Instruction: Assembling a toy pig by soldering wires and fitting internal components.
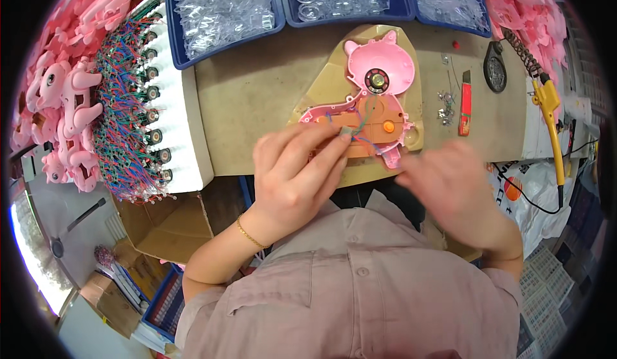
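Note:
A pink toy shell half [392, 60] lies hollow side up on a tan shaped holder [331, 73] in front of me. A round black speaker [377, 81] sits in its head part. An orange gearbox [389, 108] with an orange knob fills the body, and blue and green wires [364, 127] cross over it. My left hand [295, 169] is closed over the shell's lower left, pinching a small grey-green piece [347, 131] where the wires meet. Smeared by motion, my right hand [450, 182] is just right of the shell's lower end; its fingers cannot be made out.
Blue bins [225, 18] of clear plastic parts line the back. On the left are wired speakers [153, 93] in a white rack and pink toy shells [61, 89]. A red cutter [465, 105], small loose parts [445, 108] and a yellow soldering iron [548, 102] are at right.

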